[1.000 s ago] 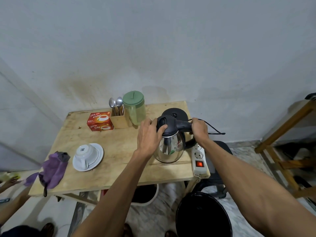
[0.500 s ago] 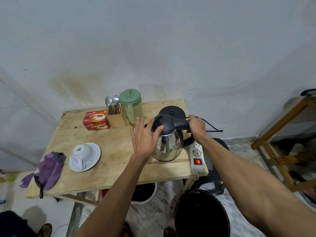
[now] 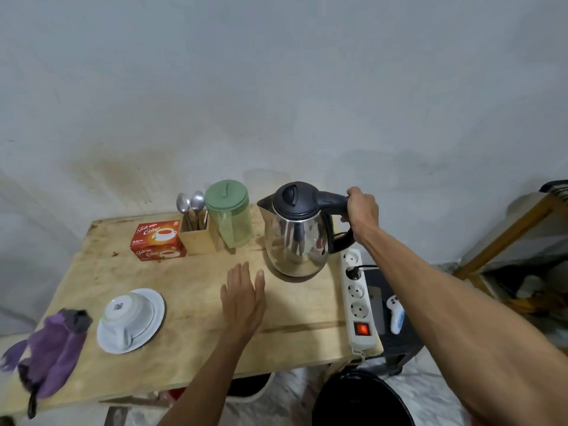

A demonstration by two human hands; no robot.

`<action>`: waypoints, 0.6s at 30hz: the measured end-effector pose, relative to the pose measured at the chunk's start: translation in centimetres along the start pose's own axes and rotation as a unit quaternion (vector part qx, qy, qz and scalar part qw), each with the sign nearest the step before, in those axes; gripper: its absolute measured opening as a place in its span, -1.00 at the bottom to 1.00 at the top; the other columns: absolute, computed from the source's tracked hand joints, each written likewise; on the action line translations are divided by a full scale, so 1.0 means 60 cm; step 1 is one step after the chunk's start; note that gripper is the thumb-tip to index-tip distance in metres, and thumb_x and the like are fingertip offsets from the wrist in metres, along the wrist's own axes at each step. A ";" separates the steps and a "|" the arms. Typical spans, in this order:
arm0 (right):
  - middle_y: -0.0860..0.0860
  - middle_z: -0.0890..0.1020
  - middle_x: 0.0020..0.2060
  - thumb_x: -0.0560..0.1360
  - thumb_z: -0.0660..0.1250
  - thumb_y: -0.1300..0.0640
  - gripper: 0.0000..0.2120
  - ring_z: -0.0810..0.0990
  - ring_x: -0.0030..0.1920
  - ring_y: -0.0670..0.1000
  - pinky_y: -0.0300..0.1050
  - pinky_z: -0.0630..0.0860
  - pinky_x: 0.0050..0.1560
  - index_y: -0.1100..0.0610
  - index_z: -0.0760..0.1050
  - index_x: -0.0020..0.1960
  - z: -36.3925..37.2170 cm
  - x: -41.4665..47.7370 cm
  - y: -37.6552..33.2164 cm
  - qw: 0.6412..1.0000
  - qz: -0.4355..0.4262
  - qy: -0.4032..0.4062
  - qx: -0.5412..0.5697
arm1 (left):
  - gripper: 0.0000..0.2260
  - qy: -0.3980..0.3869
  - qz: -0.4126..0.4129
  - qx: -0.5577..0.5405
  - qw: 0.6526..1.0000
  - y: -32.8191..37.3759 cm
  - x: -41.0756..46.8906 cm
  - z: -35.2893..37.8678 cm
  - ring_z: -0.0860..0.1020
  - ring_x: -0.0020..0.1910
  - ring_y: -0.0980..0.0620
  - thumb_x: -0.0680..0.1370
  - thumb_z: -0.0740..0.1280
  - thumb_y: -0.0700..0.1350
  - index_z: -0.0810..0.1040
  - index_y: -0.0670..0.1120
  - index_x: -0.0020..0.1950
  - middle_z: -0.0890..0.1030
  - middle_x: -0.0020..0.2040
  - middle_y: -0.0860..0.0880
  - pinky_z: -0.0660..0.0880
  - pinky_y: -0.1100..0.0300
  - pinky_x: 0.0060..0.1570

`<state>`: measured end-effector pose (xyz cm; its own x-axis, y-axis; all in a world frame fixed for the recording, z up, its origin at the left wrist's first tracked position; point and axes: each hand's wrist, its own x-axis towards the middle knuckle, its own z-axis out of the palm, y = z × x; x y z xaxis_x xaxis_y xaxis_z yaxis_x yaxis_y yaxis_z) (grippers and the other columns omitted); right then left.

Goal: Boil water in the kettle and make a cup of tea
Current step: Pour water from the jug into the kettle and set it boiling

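Observation:
A steel kettle [image 3: 296, 241] with a black lid and handle stands at the back right of the wooden table [image 3: 190, 348], its lid closed. My right hand [image 3: 362, 210] grips the kettle's handle. My left hand [image 3: 244, 298] hovers flat and open over the table, just left of and in front of the kettle, holding nothing. A white cup [image 3: 127, 309] lies upside down on a white saucer [image 3: 153, 327] at the front left. A red tea box [image 3: 156, 239] sits at the back.
A green lidded jug [image 3: 229, 216] and a wooden holder [image 3: 198, 239] with spoons stand between tea box and kettle. A white power strip [image 3: 358, 299] with a lit red switch lies along the table's right edge. A purple cloth [image 3: 52, 348] hangs at the front left. A black bin [image 3: 359, 401] stands below.
My left hand has come off the kettle lid and dropped toward the table. The kettle now stands upright further back, with my right hand still on its handle.

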<state>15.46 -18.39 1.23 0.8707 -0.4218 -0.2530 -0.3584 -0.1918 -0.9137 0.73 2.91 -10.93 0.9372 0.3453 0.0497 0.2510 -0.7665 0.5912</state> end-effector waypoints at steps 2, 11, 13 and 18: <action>0.16 0.63 -0.16 0.51 0.15 0.01 -0.72 0.60 -0.30 0.17 -0.08 0.46 -0.30 0.18 0.47 -0.22 0.006 0.028 -0.012 1.000 -0.006 0.006 -0.002 | -0.52 -0.070 0.003 0.059 0.996 -0.028 0.006 0.035 0.19 0.55 -0.13 0.66 0.06 0.09 0.24 -0.10 0.52 0.28 0.54 -0.14 0.18 -0.12 0.49; 0.17 0.64 -0.17 0.51 0.14 0.02 -0.69 0.58 -0.37 0.13 -0.01 0.51 -0.16 0.23 0.52 -0.08 0.019 0.130 -0.024 0.999 -0.010 0.040 0.008 | -0.39 -0.122 0.046 0.164 0.978 -0.092 0.035 0.135 0.07 0.60 -0.13 0.63 -0.05 0.19 0.03 -0.11 0.59 0.10 0.61 -0.15 0.04 -0.14 0.53; 0.18 0.65 -0.17 0.50 0.14 0.02 -0.69 0.58 -0.37 0.13 0.00 0.52 -0.17 0.23 0.53 -0.08 0.020 0.144 -0.024 0.999 -0.014 0.042 0.009 | -0.33 -0.110 0.051 0.172 0.978 -0.089 0.037 0.143 0.08 0.60 -0.14 0.59 -0.16 0.23 0.02 -0.12 0.60 0.11 0.61 -0.16 0.03 -0.15 0.53; 0.15 0.64 -0.15 0.50 0.14 0.02 -0.69 0.60 -0.37 0.12 -0.09 0.48 -0.26 0.23 0.53 -0.04 0.023 0.165 -0.019 0.999 -0.015 0.038 0.012 | -0.29 -0.096 0.044 0.183 0.978 -0.087 0.037 0.155 0.06 0.60 -0.14 0.55 -0.22 0.26 0.01 -0.11 0.60 0.08 0.62 -0.14 0.01 -0.16 0.54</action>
<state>24.94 -21.11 -0.67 0.8526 -0.4820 -0.2021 -0.3243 -0.1846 -0.9278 3.74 2.65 -21.40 0.9785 0.1884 -0.0845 0.2043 -0.9430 0.2629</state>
